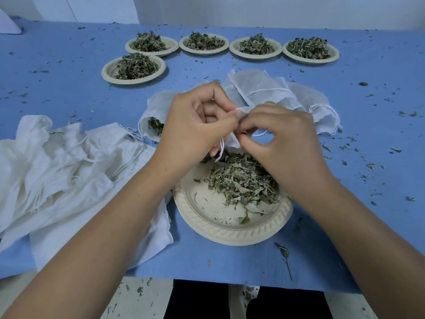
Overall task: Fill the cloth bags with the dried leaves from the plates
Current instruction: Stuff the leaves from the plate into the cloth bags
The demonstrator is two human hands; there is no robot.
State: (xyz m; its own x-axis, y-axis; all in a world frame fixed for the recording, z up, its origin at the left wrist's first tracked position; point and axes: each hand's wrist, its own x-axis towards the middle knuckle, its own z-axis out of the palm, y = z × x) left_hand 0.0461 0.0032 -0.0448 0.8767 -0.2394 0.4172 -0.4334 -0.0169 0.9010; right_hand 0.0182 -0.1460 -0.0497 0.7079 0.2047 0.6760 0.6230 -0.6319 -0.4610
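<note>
Nearest me, left grip (197,120) and right grip (282,139) both pinch the drawstring (241,108) strung between them, its cloth bag (232,141) hanging just above dried leaves (241,180) on the near plate (230,233).

At centre we see thin white gauzy cloth bags (257,88), a matt embossed beige pulp plate (232,229), and blue felt-like table cover (69,88).

Six plates (230,236) of dried leaves (241,183), two hands (195,125), cloth bags (69,162) uncountably heaped.

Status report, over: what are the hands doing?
Left hand, right hand: both pinching drawstring of cloth bag. Dried leaves left on near plate. Nothing blocking.
</note>
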